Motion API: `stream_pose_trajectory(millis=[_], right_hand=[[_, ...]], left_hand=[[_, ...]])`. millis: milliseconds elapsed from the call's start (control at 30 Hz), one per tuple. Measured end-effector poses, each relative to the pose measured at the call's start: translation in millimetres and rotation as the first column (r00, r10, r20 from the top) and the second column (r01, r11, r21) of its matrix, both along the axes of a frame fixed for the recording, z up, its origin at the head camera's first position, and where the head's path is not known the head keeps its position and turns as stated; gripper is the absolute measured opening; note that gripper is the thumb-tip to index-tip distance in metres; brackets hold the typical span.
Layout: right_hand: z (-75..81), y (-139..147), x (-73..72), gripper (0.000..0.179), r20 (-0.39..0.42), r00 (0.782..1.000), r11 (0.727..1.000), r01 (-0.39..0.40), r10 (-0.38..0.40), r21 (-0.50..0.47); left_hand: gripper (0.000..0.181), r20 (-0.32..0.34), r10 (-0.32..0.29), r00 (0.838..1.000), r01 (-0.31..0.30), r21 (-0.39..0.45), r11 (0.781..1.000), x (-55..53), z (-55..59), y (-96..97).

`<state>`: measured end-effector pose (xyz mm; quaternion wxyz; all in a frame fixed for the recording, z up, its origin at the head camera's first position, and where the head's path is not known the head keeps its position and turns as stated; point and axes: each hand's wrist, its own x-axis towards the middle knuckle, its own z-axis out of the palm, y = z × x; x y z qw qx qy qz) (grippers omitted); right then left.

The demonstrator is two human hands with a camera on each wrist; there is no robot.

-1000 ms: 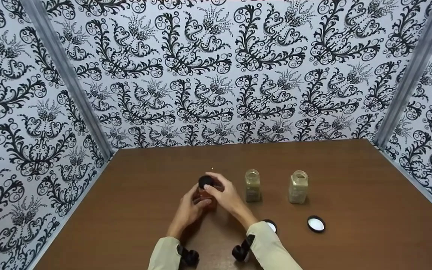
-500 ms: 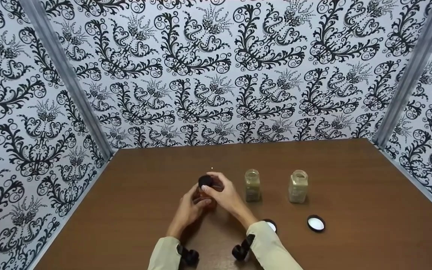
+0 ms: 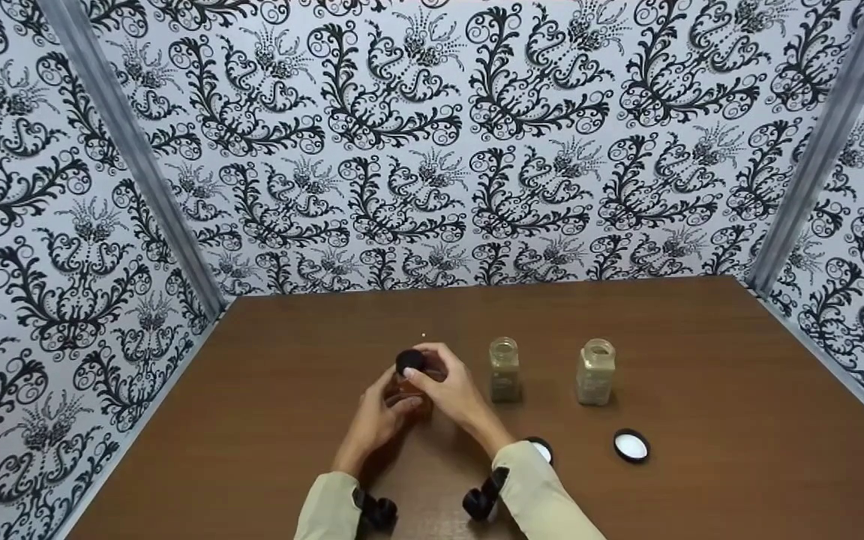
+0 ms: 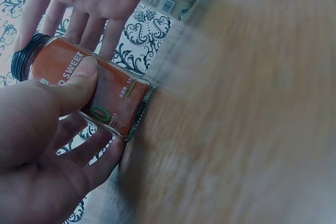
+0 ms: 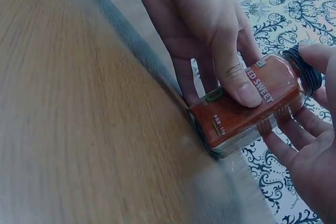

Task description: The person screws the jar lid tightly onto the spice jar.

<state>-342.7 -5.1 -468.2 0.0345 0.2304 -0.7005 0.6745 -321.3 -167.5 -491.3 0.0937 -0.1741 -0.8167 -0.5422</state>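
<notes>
My left hand (image 3: 373, 424) grips a square glass spice jar of red powder (image 4: 113, 98), its thumb pressed on the label. "RED SWEET" reads on that label in the right wrist view. The jar stands upright, its base at the tabletop. A black screw lid (image 3: 411, 361) sits on its mouth, with my right hand (image 3: 456, 386) holding it between thumb and fingers. Just right of my hands are two lidless glass jars, one with greenish powder (image 3: 505, 375) and one with paler powder (image 3: 596, 379).
A black lid with white lining (image 3: 631, 447) lies upturned on the brown table (image 3: 252, 420) at the right. Another such lid (image 3: 541, 450) is partly covered by my right sleeve (image 3: 541, 491). Patterned walls (image 3: 417, 187) enclose the table at the back and sides.
My right thumb has shifted slightly leftward along the lid's near edge. My left hand, the red jar and the other jars stay in place.
</notes>
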Motion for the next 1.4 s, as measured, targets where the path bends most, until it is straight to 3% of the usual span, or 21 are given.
stream_pose_trajectory(millis=[233, 400, 700, 1000, 1400], right_hand=[[6.9, 2, 5.4, 0.042, -0.015, 1.0, 0.998, 0.007, -0.006, 0.066], [14.0, 2, 10.2, 0.038, -0.002, 1.0, 0.999, 0.005, -0.005, 0.036], [0.5, 2, 0.3, 0.045, -0.008, 1.0, 0.999, -0.005, 0.005, 0.045], [-0.5, 2, -2.1, 0.04, -0.029, 0.999, 1.0, -0.012, 0.012, 0.025], [-0.7, 5, -1.7, 0.045, -0.008, 0.999, 0.999, -0.031, 0.031, 0.044]], left_hand=[[0.062, 0.008, -0.005, 1.0, 0.004, 0.018, 1.0, 1.1, 0.7, 0.0], [0.06, 0.0, 0.0, 1.0, 0.0, 0.008, 1.0, 0.4, 1.2, 0.1], [0.06, -0.009, 0.005, 1.0, -0.005, -0.003, 1.0, -0.4, -0.5, -0.7], [0.064, 0.015, -0.009, 1.0, 0.009, 0.018, 1.0, 1.7, 2.8, -0.9], [0.065, 0.023, 0.008, 1.0, -0.008, 0.001, 1.0, 1.8, 1.8, 0.4]])
